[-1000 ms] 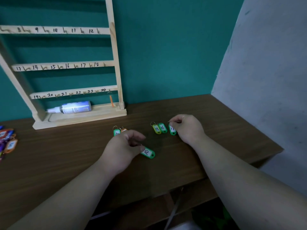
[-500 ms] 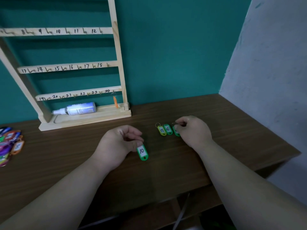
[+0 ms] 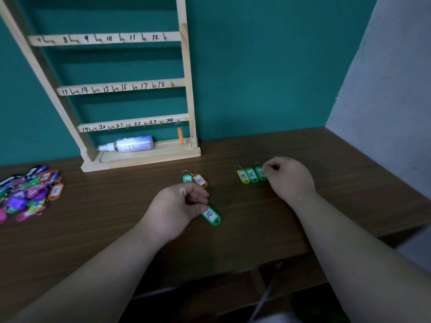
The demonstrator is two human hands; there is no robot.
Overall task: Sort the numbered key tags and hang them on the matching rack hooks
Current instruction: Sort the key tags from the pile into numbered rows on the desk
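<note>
My left hand (image 3: 177, 206) pinches green tag 10 (image 3: 211, 215) by its ring, my right hand (image 3: 289, 178) pinches tag 17 (image 3: 261, 174), apparently ordering them on the desk (image 3: 238, 243).

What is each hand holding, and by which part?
Left hand pinches green tag 10 at its ring end; right hand pinches green tag 17 at its ring end.

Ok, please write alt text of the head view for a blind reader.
The left hand pinches green tag 10 at a brown table; the right hand holds green tag 17, next to tag 16 and tag 15. A wooden rack with numbered hooks stands behind.
</note>
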